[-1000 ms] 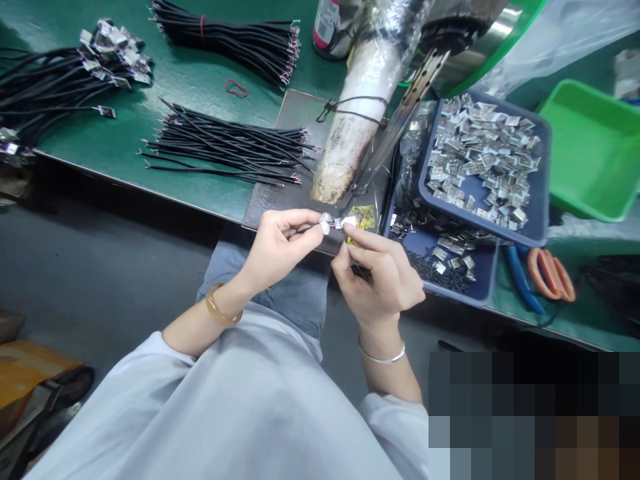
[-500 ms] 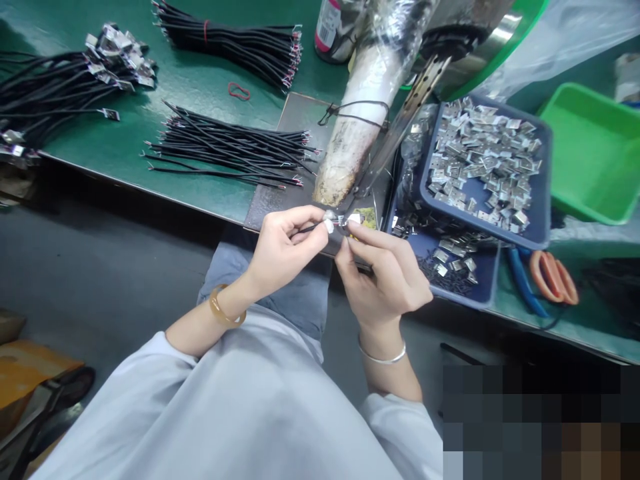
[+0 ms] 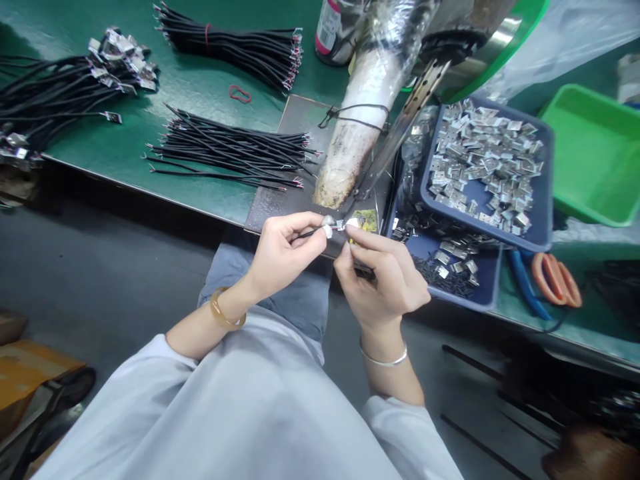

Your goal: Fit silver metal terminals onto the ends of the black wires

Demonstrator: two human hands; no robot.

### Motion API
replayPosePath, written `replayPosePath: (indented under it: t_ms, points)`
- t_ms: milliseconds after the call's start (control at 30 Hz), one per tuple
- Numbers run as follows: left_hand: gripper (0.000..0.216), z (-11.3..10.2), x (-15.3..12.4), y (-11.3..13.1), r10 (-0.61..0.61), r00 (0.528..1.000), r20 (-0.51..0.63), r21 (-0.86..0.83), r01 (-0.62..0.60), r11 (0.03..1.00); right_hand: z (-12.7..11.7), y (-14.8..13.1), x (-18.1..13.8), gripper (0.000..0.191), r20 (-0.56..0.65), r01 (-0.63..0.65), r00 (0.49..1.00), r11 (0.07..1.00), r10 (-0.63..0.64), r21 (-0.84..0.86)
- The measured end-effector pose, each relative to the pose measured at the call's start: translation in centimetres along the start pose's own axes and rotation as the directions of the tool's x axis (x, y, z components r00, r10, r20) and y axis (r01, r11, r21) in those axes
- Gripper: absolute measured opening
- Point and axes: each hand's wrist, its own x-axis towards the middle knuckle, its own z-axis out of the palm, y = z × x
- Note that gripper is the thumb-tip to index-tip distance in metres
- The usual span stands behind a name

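Note:
My left hand (image 3: 287,253) is closed, thumb and forefinger pinching a thin black cable (image 3: 309,233) near its end. At those fingertips sits a small silvery metal connector (image 3: 341,225), partly hidden by the fingers. Bent close on its other side, my right hand (image 3: 385,270) pinches at the connector with thumb and fingertips. Both hands are just above the front of a dark board (image 3: 273,207), below the tip of a wrapped white tube (image 3: 345,160). Under the right fingertips a yellow patterned piece (image 3: 367,220) shows.
Loose black cables (image 3: 235,150) and a tied cable bundle (image 3: 235,47) lie left. Cables with metal ends (image 3: 55,87) are farther left. At right stand a blue tray (image 3: 549,173) of metal connectors, a lower tray (image 3: 493,283), a green bin (image 3: 595,153) and orange-handled pliers (image 3: 550,280).
My right fingers have shifted very slightly at the connector. My left hand keeps its pinch on the cable, and the whole view has moved a little.

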Motion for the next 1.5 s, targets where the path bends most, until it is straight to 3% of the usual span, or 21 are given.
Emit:
replayPosePath:
  t_ms: [133,333,800,1167,1500]
  points:
    - [0.015,0.1,-0.2,0.1,0.022,1.000,0.002,0.015,-0.022,1.000,-0.2,-0.3,0.0,0.017,-0.004,-0.086,0.996,0.996,0.086,0.017]
    - [0.013,0.1,-0.4,0.0,0.084,0.996,0.025,0.085,-0.086,0.993,-0.8,-1.0,0.4,0.014,0.087,-0.238,0.969,0.969,0.231,0.073]
    - [0.015,0.0,-0.4,0.1,0.130,0.991,0.035,0.149,-0.134,0.980,-1.2,-1.1,0.5,0.016,0.114,-0.241,0.966,0.968,0.231,0.074]
    - [0.015,0.0,-0.2,0.1,0.067,0.998,0.003,0.074,-0.067,0.995,-1.0,-0.9,0.7,0.013,0.126,-0.277,0.956,0.957,0.264,0.091]
    - [0.015,-0.1,0.2,0.2,0.110,0.994,0.000,0.048,-0.110,0.993,-1.3,-0.9,1.3,0.015,0.137,-0.258,0.961,0.959,0.242,0.117]
